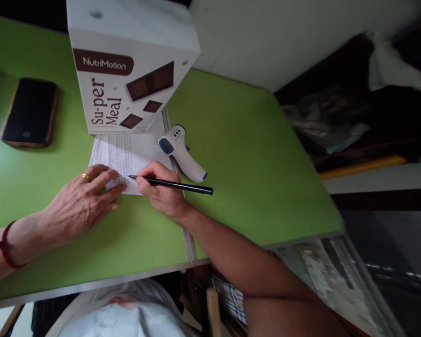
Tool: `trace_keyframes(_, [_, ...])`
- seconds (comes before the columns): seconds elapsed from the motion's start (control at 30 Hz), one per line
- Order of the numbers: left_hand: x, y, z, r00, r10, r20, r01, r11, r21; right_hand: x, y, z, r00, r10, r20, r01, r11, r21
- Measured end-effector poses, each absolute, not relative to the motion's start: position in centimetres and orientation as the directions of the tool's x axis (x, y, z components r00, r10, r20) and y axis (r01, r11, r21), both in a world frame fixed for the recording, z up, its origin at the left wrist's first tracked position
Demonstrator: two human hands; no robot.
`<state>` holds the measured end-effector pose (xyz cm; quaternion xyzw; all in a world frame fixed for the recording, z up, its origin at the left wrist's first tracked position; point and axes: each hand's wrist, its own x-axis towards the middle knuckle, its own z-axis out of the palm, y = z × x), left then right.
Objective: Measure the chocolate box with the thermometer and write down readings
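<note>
A sheet of white paper (pixel 140 152) with columns of small handwriting lies on the green table. My right hand (pixel 163 189) pinches a black pen (pixel 192 188), its tip at the paper near the written lines. My left hand (pixel 82 199), with a ring and a red bracelet, rests on the paper's lower left part, fingers stretched and slightly bent. To the right of the paper lies a white and blue infrared thermometer (pixel 185 157), close beyond my right hand. A tall white box (pixel 108 42) marked NutriMotion stands over the paper's far end and hides part of it.
A dark phone (pixel 31 112) in a brown case lies at the left of the green table (pixel 252 164). A seam runs across the tabletop under my right forearm. Beyond the right edge are a dark shelf with plastic bags (pixel 330 117) and a yellow strip (pixel 365 167).
</note>
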<state>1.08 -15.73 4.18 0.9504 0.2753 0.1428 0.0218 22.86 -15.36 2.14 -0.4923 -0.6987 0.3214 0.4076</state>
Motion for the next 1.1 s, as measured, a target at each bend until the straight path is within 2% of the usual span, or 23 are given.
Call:
trace_keyframes(0.23, [1.08,-15.74,4.04,0.801,0.534,0.273,0.514,-0.845,0.145,22.64,-15.34,2.45,-0.119,0.958,0.259,0.455,0.285,-0.843])
trace_keyframes(0.53, [1.12,-15.71,3.94,0.81,0.516,0.28,0.497,-0.856,0.14,22.83,-15.16,1.89,-0.179,0.93,0.32,0.405,0.366,-0.838])
trace_keyframes(0.83, [1.05,-15.74,4.08,0.805,0.526,0.274,0.505,-0.85,0.148,22.82,-15.19,1.91,-0.126,0.906,0.404,0.382,0.42,-0.823])
trace_keyframes(1.1, [1.08,-15.71,3.99,0.807,0.519,0.281,0.503,-0.854,0.132,22.85,-15.15,1.92,-0.151,0.913,0.379,0.392,0.407,-0.825])
